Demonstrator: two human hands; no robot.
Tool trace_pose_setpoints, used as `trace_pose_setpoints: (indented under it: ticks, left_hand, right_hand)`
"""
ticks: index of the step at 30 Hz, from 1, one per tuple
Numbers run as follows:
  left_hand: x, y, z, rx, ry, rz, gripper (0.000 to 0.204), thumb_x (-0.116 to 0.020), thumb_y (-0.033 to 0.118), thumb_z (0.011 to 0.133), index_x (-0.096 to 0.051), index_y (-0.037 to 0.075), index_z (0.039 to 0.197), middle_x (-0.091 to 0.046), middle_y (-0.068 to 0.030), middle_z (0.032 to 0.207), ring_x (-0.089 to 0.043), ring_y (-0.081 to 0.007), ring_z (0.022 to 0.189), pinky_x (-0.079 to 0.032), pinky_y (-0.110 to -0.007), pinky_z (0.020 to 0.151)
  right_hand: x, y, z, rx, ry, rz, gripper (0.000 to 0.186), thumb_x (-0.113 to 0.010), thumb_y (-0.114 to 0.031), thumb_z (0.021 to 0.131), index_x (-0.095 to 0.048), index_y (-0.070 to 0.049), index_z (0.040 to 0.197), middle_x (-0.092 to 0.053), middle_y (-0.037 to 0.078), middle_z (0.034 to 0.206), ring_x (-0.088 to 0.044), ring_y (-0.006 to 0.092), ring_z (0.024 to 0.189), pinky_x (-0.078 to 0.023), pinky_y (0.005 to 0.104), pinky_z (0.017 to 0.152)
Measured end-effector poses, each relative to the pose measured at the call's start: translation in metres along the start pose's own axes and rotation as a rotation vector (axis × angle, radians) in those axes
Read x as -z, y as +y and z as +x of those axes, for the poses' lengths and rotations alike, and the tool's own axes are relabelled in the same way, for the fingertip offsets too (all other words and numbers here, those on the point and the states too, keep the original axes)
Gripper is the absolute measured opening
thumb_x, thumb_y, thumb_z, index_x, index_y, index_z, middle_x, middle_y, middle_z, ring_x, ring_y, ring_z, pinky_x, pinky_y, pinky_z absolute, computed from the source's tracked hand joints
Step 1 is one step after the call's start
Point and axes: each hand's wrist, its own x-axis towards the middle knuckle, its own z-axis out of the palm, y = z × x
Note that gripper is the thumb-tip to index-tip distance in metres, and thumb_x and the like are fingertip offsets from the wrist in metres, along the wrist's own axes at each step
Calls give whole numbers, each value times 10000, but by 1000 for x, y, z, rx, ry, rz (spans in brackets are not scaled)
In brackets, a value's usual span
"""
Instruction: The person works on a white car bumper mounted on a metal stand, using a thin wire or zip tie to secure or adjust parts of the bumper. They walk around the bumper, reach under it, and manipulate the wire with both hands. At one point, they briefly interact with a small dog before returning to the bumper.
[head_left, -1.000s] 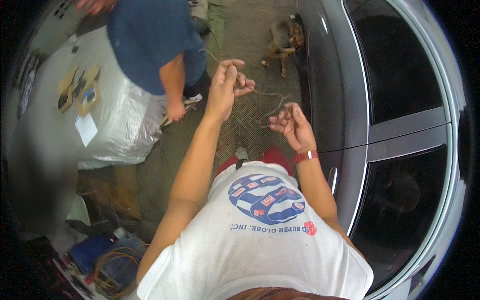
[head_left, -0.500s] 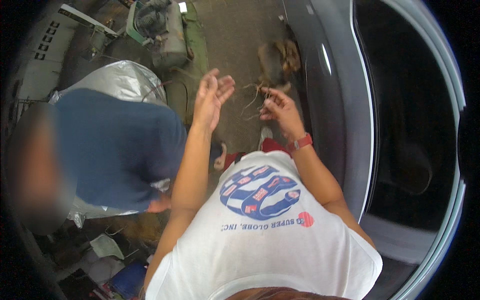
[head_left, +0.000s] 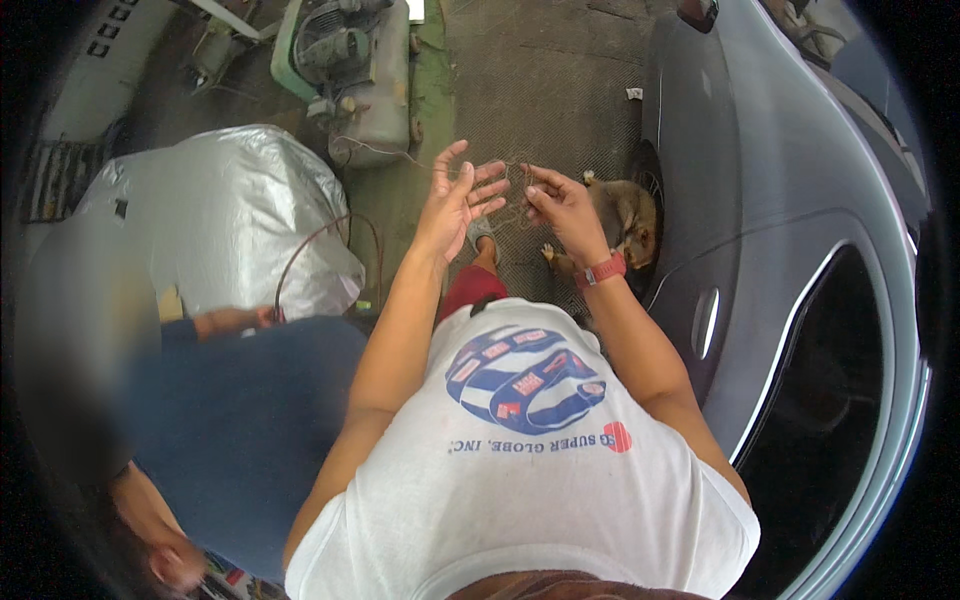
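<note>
My right hand (head_left: pixel 565 205) pinches a loose tangle of thin, pale strands (head_left: pixel 518 188), perhaps string or fine wire; I cannot tell which. The tangle hangs in the gap between my two hands. My left hand (head_left: pixel 458 205) is beside it, palm turned inward and fingers spread. One thin strand stretches out leftward past my left thumb and fingers; whether it touches them is unclear. A red watch is on my right wrist.
A dog (head_left: pixel 628 215) lies on the floor against the grey car (head_left: pixel 700 180) at my right. To my left a person in a navy shirt (head_left: pixel 250 420) grips a thin dark cable beside a silver cover (head_left: pixel 235 215). An air compressor (head_left: pixel 365 110) stands at the far left.
The view has shifted, showing more of the dog and the car's side. My hands are closer together, and my left fingers have spread. The person's hand now shows with the cable.
</note>
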Motion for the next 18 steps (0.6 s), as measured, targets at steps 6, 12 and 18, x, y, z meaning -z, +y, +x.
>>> trace_pose_setpoints:
  ticks: [6,12,18]
  left_hand:
    - [12,82,162,77,-52,229,485,-651,269,1055,-426,137,1464,-695,-130,1266,-685,-154,998,-511,-214,708]
    - [-2,142,330,103,-97,273,332,-692,218,1027,-585,106,1321,-727,-67,1196,-645,-95,899,-483,-190,680]
    - [-43,174,511,100,-126,339,304,-698,210,1021,-619,85,1287,-730,-61,1190,-609,-69,844,-474,-186,653]
  right_hand:
    - [-9,-43,156,-13,123,48,399,-660,-125,1027,-586,4,1397,-697,26,900,-662,107,740,-560,267,674]
    - [20,-92,292,-70,193,311,368,-674,-200,1029,-553,-16,1324,-658,27,826,-690,152,732,-576,289,665]
    - [103,-133,446,-53,210,386,287,-672,-201,1029,-575,-26,1236,-648,33,852,-698,167,738,-589,302,660]
